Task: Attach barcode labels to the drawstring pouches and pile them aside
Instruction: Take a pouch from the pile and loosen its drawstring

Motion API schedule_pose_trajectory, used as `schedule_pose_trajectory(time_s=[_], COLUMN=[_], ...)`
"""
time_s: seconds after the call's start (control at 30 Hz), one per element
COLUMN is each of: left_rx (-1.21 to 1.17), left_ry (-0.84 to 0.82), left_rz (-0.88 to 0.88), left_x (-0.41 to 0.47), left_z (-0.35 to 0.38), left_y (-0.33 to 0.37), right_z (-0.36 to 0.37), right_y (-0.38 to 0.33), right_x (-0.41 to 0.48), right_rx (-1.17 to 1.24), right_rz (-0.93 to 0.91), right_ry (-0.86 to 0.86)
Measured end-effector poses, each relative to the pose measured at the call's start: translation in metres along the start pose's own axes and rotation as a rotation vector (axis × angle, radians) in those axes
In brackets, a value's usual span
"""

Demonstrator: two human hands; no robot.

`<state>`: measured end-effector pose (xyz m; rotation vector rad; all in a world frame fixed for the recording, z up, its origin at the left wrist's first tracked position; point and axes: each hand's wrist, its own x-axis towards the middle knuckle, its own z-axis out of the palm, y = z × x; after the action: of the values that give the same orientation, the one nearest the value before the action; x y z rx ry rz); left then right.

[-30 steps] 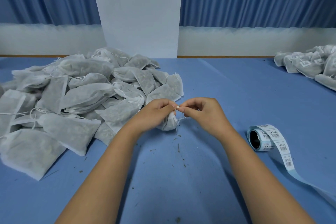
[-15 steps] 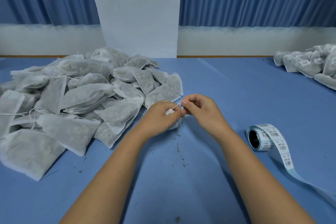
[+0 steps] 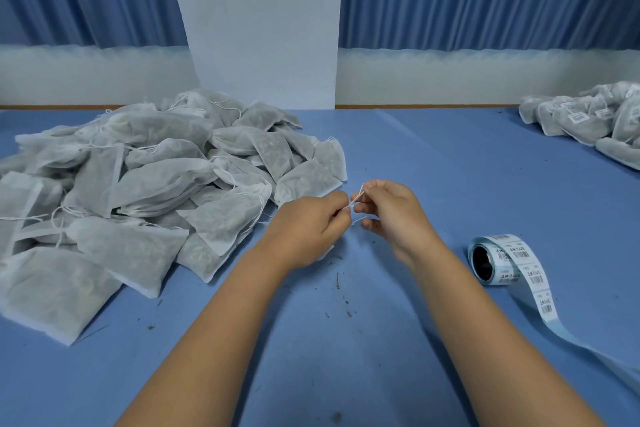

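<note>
I read left hand [image 3: 308, 229] and right hand [image 3: 391, 215] both pinching the thin white drawstring [image 3: 358, 196] of 1 white mesh pouch [image 3: 327, 251], mostly hidden beneath the left hand. White barcode label roll [image 3: 498, 258] lies right on the blue bench [image 3: 415, 149].

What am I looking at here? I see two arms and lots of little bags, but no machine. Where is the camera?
There is no machine here: a person works with bare hands. The one picture comes from a camera worn on their head, looking down at the table. The left hand and the right hand each pinch the thin white drawstring of a pouch mostly hidden under the left hand. On the left lies a big heap of pouches with no labels showing. At the far right a smaller pile already bears barcode labels. Beside the right arm lies a roll of labels, its strip trailing off.
</note>
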<state>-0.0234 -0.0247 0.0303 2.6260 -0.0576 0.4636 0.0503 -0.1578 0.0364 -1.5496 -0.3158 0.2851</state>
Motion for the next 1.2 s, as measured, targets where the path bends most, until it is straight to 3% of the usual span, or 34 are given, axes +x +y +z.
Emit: schedule_pose_trajectory(time_s=[0.3, 0.5, 0.73, 0.83, 1.03, 1.2], left_rx=[0.204, 0.264, -0.144, -0.267, -0.628, -0.959], left_ry=[0.014, -0.005, -0.106, 0.017, 0.403, 0.532], left_rz=[0.108, 0.103, -0.135, -0.217, -0.464, -0.627], left_x=[0.001, 0.004, 0.002, 0.005, 0.016, 0.016], left_z=[-0.001, 0.004, -0.004, -0.005, -0.003, 0.004], left_y=[0.011, 0.006, -0.023, -0.031, -0.023, -0.012], right_z=[0.004, 0.002, -0.016, -0.017, 0.000, 0.014], right_y=[0.002, 0.005, -0.002, -0.004, 0.000, 0.009], right_x=[0.001, 0.004, 0.010, 0.010, -0.005, -0.015], right_rx=[-0.170, -0.154, 0.233, 0.282, -0.072, -0.383], right_rz=[-0.009, -0.004, -0.005, -0.098, -0.319, -0.434], right_ry=[0.087, 0.138, 0.215, 0.198, -0.073, -0.250])
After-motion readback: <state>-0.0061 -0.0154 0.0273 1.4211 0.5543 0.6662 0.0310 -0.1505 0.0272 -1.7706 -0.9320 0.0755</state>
